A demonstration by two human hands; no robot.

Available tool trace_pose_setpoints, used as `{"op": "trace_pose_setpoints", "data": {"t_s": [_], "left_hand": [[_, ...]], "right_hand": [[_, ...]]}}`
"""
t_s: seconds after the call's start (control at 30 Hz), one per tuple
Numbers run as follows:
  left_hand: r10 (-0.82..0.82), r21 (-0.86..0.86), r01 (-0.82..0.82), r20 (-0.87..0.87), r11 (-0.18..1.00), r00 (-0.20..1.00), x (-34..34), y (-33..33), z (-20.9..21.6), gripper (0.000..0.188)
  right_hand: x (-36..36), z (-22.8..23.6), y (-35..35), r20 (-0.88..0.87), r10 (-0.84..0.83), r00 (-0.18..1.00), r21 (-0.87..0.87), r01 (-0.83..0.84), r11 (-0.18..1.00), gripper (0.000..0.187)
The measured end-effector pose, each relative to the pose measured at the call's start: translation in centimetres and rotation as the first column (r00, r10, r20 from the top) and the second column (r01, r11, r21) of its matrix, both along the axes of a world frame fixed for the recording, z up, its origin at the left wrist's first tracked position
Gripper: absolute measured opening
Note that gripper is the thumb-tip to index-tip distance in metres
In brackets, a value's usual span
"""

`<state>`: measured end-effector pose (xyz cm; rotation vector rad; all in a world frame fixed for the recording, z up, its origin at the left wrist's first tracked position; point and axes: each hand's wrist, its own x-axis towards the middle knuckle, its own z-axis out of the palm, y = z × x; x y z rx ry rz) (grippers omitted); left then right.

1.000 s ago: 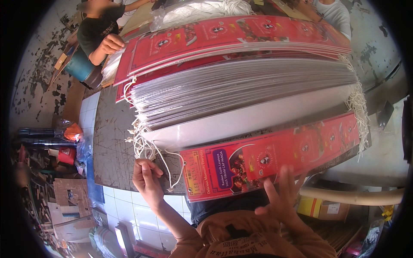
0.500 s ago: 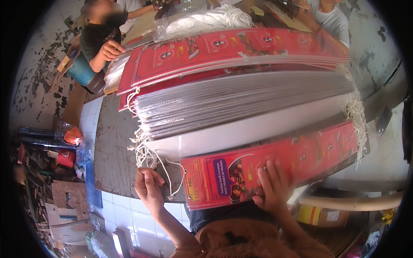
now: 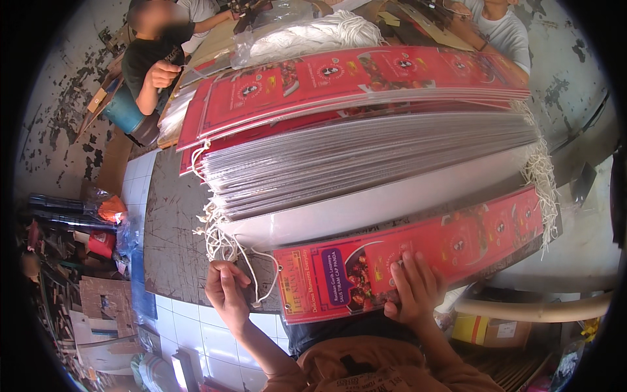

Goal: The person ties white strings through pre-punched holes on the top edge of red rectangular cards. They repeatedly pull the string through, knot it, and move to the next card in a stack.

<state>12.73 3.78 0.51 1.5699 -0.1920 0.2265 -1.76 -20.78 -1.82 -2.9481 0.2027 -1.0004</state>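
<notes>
A long red printed sign strip (image 3: 480,242) lies nearest me, its lower left corner reaching past the table edge. My right hand (image 3: 415,291) rests on it, fingers stretched out over the printed face and thumb apart, near the front edge. A white cord (image 3: 257,287) hangs in a loop from an eyelet at the strip's left end. Beside that loop is my left hand (image 3: 227,294), its fingers curled toward the thumb; whatever is between them is hidden. Behind the strip leans a thick stack of plastic-faced strips (image 3: 372,160) with cords (image 3: 219,242) bunched at its left end.
More red printed strips (image 3: 326,73) are stacked at the far side of the table (image 3: 173,228). A white cord bundle (image 3: 313,36) lies behind them. Two people work across the table, one in a dark shirt (image 3: 153,59). Cardboard pieces (image 3: 104,307) lean at the left; a pale pole (image 3: 535,310) is at the right.
The view has shifted slightly. My right hand was blurred and now shows sharply on the red strip. My left hand stays beside the cord. The far-left person's hand has moved slightly left.
</notes>
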Motion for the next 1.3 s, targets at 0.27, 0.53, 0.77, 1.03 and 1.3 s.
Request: {"op": "trace_pose_setpoints", "data": {"t_s": [0.27,0.53,0.77,1.03,1.3], "left_hand": [[-0.001,0.039,0.001,-0.006,0.999,1.0,-0.05,0.1,-0.03,0.026],[0.003,0.025,-0.002,-0.013,1.0,1.0,-0.06,0.07,0.08,0.027],[-0.001,0.031,0.002,-0.006,1.0,1.0,-0.07,0.18,-0.07,0.026],[0.014,0.048,-0.014,-0.006,0.999,1.0,-0.2,-0.02,0.01,0.026],[0.01,0.057,-0.01,0.004,0.998,1.0,-0.19,-0.15,0.08,0.027]], "right_hand": [[-0.05,-0.1,-0.03,0.008,0.008,1.0,-0.005,-0.008,1.0,0.054],[0.15,-0.36,0.13,0.047,0.002,0.999,-0.004,-0.001,1.0,0.054],[0.13,-0.41,0.1,0.06,0.003,0.998,-0.004,-0.003,1.0,0.053],[0.23,-0.31,-0.05,0.071,0.01,0.997,-0.011,-0.009,1.0,0.051],[0.26,-0.11,-0.02,0.083,0.01,0.997,-0.017,-0.008,1.0,0.051]]}}
